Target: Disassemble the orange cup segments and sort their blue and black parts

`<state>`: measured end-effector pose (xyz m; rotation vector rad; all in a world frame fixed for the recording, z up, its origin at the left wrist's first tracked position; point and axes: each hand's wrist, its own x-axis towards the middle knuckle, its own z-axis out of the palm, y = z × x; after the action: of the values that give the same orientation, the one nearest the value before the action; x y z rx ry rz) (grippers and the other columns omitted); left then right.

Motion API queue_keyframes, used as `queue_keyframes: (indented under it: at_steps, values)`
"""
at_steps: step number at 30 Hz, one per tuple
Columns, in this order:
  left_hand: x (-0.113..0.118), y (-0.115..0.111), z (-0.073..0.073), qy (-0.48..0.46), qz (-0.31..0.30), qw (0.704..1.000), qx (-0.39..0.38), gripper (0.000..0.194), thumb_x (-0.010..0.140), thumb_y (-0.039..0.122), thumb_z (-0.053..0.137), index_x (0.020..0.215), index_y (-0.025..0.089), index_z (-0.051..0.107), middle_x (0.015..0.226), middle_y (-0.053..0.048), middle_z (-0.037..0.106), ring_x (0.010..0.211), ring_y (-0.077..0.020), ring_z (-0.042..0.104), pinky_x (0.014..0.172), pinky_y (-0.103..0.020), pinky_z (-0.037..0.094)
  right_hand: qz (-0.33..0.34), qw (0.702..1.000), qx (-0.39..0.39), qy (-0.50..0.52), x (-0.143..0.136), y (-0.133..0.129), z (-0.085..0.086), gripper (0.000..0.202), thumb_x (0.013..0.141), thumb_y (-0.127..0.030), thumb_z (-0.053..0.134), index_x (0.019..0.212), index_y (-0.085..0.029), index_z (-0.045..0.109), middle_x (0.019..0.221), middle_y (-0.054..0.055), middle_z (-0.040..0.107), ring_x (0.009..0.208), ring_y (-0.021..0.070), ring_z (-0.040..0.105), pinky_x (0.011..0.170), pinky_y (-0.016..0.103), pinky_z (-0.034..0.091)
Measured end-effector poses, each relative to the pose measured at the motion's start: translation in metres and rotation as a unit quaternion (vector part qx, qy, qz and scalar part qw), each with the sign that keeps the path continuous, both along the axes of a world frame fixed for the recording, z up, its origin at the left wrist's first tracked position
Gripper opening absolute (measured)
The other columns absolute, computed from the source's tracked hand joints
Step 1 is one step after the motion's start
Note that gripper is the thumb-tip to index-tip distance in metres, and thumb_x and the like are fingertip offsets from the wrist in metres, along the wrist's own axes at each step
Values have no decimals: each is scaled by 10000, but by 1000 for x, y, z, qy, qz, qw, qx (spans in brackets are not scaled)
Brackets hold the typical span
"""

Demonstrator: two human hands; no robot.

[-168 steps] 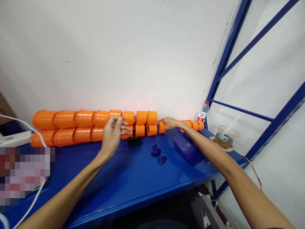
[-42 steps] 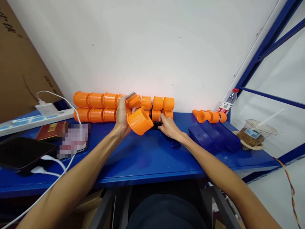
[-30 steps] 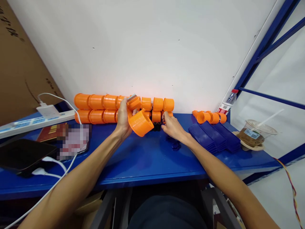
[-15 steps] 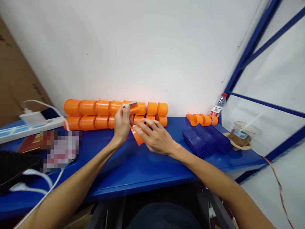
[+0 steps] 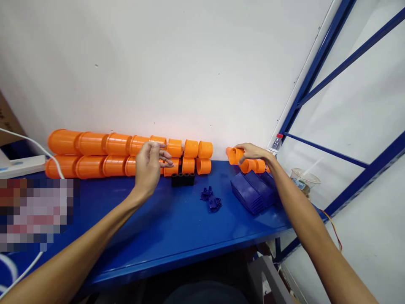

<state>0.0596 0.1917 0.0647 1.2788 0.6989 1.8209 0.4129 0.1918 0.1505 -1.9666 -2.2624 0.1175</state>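
Note:
My right hand (image 5: 255,151) reaches to the back right, its thumb and fingers closed around a short orange plastic cup (image 5: 234,156). Beside it lie a few more orange cups (image 5: 252,165), near the wall. My left hand (image 5: 148,166) hovers before the long double row of orange cups (image 5: 118,145), fingers apart and holding nothing. It hides part of that row. A black block with round holes (image 5: 182,180) stands at the row's right end. Small dark blue plastic parts (image 5: 211,199) lie on the blue table (image 5: 177,223).
Stacked dark blue plastic pieces (image 5: 249,192) sit below my right forearm. Behind are a bottle with a red cap (image 5: 276,145) and a drink cup with a straw (image 5: 305,179). A blue metal frame (image 5: 325,152) rises at right; a white cable (image 5: 30,141) runs at left.
My left hand has moved left and let go of the orange piece it held with my right hand. My right hand has gone right to the other cups. The view has shifted right.

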Motion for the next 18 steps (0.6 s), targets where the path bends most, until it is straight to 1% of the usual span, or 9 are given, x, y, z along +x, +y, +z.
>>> queue_keyframes:
  at_steps: [2, 4, 6, 8, 10, 13, 16, 18]
  values:
    - [0, -2, 1, -4, 6, 1000, -3, 305, 1014, 449, 600, 881, 174, 607, 650, -3, 636, 516, -131, 626, 520, -234, 551, -5, 999, -48, -6, 10, 11, -10, 585, 629, -187, 778, 1209, -152, 716, 1224, 91, 734, 1057, 273, 658, 820, 298, 496]
    - [0, -3, 2, -4, 10, 1000, -6, 289, 1029, 416, 581, 877, 170, 599, 650, -4, 639, 517, -128, 626, 519, -229, 543, -13, 997, -72, -13, 16, 20, -23, 674, 618, -153, 768, 1287, -148, 683, 1319, 119, 708, 1113, 281, 659, 845, 294, 503]
    - [0, -3, 2, 0, 10, 1000, -4, 295, 1024, 430, 585, 881, 172, 595, 656, -3, 640, 524, -128, 627, 516, -231, 546, -26, 994, -92, -44, 19, 27, -36, 673, 618, -154, 782, 1283, -137, 675, 1304, 136, 711, 1082, 280, 672, 820, 290, 504]
    - [0, -2, 1, 4, 9, 1000, 5, 321, 998, 478, 610, 887, 177, 596, 662, 0, 639, 528, -130, 624, 515, -242, 561, -40, 990, -100, -93, 20, 30, -44, 626, 626, -171, 805, 1237, -136, 676, 1245, 134, 724, 1020, 262, 679, 756, 273, 491]
    - [0, 0, -1, 5, 11, 1000, 12, 366, 954, 536, 646, 882, 181, 596, 662, 3, 638, 522, -128, 616, 507, -248, 569, -52, 985, -103, -132, 19, 30, -46, 587, 650, -190, 812, 1215, -136, 664, 1188, 126, 728, 961, 240, 677, 678, 259, 459]
    - [0, 3, -3, 5, 16, 1000, 14, 438, 887, 612, 680, 872, 182, 597, 651, 5, 633, 510, -123, 610, 495, -245, 572, -65, 979, -112, -155, 15, 25, -44, 573, 689, -179, 785, 1243, -125, 650, 1099, 113, 738, 867, 216, 675, 608, 258, 409]
    - [0, 4, -4, 8, 18, 1000, 17, 470, 856, 643, 689, 872, 182, 598, 647, 5, 632, 512, -121, 615, 494, -243, 575, -70, 979, -113, -157, 10, 21, -44, 566, 706, -147, 754, 1266, -115, 672, 1006, 100, 755, 804, 207, 689, 601, 259, 408]
    - [-1, 4, -4, 8, 18, 1000, 21, 459, 861, 632, 689, 877, 183, 597, 648, 4, 633, 520, -123, 619, 492, -240, 574, -67, 983, -95, -145, 9, 19, -46, 556, 697, -119, 753, 1251, -103, 702, 975, 104, 771, 804, 215, 711, 621, 258, 434]
